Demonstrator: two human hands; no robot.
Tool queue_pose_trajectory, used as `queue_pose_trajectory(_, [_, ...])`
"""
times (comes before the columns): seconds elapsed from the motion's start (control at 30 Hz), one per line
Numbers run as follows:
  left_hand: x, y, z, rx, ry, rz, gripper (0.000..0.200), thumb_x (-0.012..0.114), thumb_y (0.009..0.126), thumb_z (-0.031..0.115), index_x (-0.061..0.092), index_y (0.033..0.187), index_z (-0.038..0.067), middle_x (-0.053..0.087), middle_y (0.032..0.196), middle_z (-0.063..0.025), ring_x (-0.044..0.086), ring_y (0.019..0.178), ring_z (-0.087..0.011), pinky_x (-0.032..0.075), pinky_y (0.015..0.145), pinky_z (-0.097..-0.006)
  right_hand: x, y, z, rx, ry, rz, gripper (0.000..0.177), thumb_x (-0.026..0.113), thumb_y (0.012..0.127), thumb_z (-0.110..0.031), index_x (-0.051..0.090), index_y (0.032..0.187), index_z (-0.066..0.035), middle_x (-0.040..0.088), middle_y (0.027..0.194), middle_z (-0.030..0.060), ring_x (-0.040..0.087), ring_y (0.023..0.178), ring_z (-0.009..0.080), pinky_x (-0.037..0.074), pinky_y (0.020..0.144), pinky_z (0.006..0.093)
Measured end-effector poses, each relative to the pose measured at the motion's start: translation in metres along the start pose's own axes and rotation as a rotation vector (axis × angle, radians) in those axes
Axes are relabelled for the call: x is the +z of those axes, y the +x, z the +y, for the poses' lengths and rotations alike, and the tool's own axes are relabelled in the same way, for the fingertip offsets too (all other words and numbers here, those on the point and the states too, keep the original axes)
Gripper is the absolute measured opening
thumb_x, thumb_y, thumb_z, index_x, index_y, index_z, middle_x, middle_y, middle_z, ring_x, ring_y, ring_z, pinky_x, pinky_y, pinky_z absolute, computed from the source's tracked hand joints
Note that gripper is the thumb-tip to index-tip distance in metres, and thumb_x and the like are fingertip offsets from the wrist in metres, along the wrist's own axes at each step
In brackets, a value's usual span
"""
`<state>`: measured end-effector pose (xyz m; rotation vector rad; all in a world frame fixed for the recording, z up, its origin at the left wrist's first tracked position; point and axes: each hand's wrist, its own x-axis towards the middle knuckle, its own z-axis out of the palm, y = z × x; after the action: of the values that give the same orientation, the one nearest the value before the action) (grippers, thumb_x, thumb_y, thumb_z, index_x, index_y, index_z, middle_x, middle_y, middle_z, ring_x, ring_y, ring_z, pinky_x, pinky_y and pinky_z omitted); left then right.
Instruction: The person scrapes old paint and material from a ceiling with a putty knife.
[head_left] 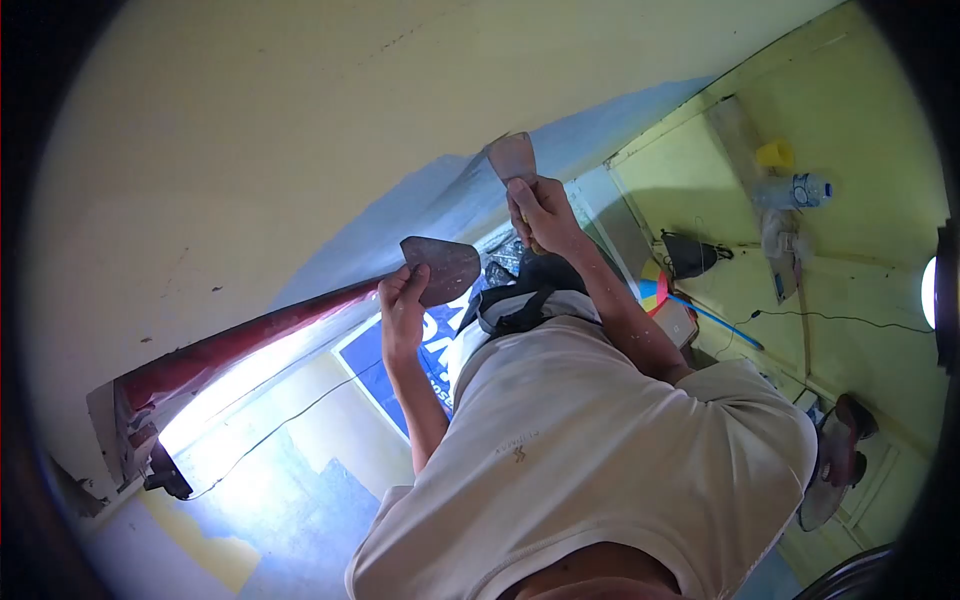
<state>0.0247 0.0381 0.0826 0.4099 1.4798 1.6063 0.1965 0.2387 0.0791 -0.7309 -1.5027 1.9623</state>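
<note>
My right hand (pixel 545 215) is closed round a putty knife (pixel 513 158), thumb lying along the base of its blade. The blade's broad edge points up at the wall (pixel 300 130) and overlaps its blue-grey patch (pixel 420 200) in this view. Lower and to the left, my left hand (pixel 402 310) pinches a dark flat scraper blade (pixel 445 272) with rounded corners, thumb on its face. The two blades are apart. Pale specks dot my right forearm.
A bright lamp (pixel 165 472) with a cable shines at lower left beside a red strip (pixel 250 335). A blue printed banner (pixel 375 365) lies below my left hand. On the yellow-green wall at right are a plastic bottle (pixel 795 191), a yellow cup (pixel 775 154) and a fan (pixel 835 465).
</note>
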Motion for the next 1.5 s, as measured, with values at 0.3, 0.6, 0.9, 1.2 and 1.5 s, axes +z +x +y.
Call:
queue_pose_trajectory(0.3, [0.007,0.003,0.009,0.011,0.021,-0.032,0.014,0.058,0.094,0.007,0.068,0.092,-0.003,0.068,0.088,-0.0041,0.061,0.079,-0.0099,0.049,0.075,-0.0268,0.000,-0.001,-0.003,-0.082,0.013,-0.050,0.041,0.047,0.103,-0.034,0.051,0.078,-0.003,0.044,0.048,-0.0012,0.041,0.035,0.0065,0.031,0.034,0.0245])
queue_pose_trajectory(0.6, [0.013,0.005,0.009,-0.008,0.003,0.017,0.014,0.059,0.094,0.008,0.066,0.087,-0.001,0.067,0.087,-0.0026,0.060,0.080,-0.0092,0.048,0.076,-0.0270,0.000,-0.002,-0.002,-0.061,0.016,-0.015,0.040,0.046,0.104,-0.032,0.050,0.077,-0.003,0.044,0.045,-0.0015,0.042,0.034,0.0070,0.031,0.034,0.0246])
queue_pose_trajectory(0.9, [-0.005,0.010,0.000,-0.025,-0.017,-0.073,0.010,0.060,0.094,0.004,0.067,0.099,-0.001,0.067,0.096,-0.0049,0.061,0.089,-0.0125,0.049,0.083,-0.0303,-0.003,-0.001,0.005,-0.040,-0.036,-0.002,0.043,0.045,0.104,-0.034,0.050,0.075,-0.002,0.044,0.046,-0.0014,0.042,0.035,0.0071,0.032,0.034,0.0245])
queue_pose_trajectory(1.2, [-0.015,0.011,-0.005,-0.064,-0.016,-0.093,0.016,0.061,0.093,0.003,0.067,0.107,-0.002,0.069,0.104,-0.0084,0.064,0.094,-0.0149,0.051,0.086,-0.0323,0.007,0.000,0.006,-0.008,-0.067,0.010,0.052,0.044,0.104,-0.036,0.047,0.061,-0.006,0.043,0.045,-0.0007,0.042,0.036,0.0083,0.036,0.036,0.0245])
queue_pose_trajectory(1.5, [0.001,0.004,0.010,-0.062,-0.054,-0.074,0.012,0.063,0.092,0.002,0.067,0.103,-0.001,0.068,0.104,-0.0074,0.064,0.096,-0.0143,0.050,0.088,-0.0306,0.006,-0.001,-0.002,-0.027,-0.026,-0.034,0.042,0.047,0.104,-0.031,0.050,0.074,-0.002,0.044,0.046,-0.0011,0.042,0.034,0.0072,0.033,0.034,0.0254])
